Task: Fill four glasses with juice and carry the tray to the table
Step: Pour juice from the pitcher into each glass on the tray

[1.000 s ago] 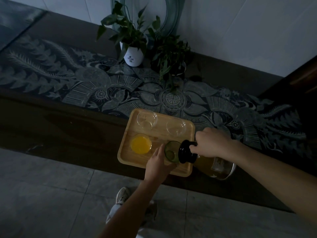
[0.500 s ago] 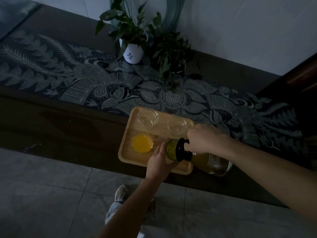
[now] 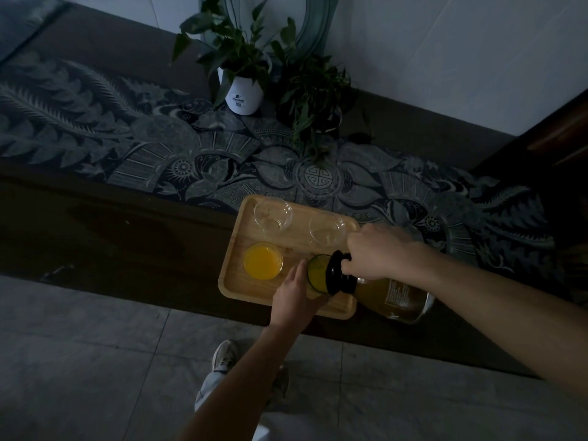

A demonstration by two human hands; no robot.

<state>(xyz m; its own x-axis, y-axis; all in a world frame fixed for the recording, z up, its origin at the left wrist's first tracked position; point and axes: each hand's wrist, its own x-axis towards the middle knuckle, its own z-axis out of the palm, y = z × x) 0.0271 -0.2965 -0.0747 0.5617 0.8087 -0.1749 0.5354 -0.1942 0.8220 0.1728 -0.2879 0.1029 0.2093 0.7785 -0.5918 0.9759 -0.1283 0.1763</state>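
While jug (image 3: 391, 297) tilts, tray (image 3: 251, 294) overhangs counter edge.

Both forearms are bare to the frame edge, with no sleeves, watch or rings visible. The left hand (image 3: 294, 296) and right hand (image 3: 378, 254) wear no gloves. Below them, light-coloured trousers (image 3: 210, 388), seemingly pale denim, cover the leg. A low, pale, laced sneaker (image 3: 224, 356) is worn; its markings are unreadable in the dim light.

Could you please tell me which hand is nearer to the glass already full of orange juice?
Left. The left hand is just right of the full glass; the right hand grips the bottle's neck farther right.
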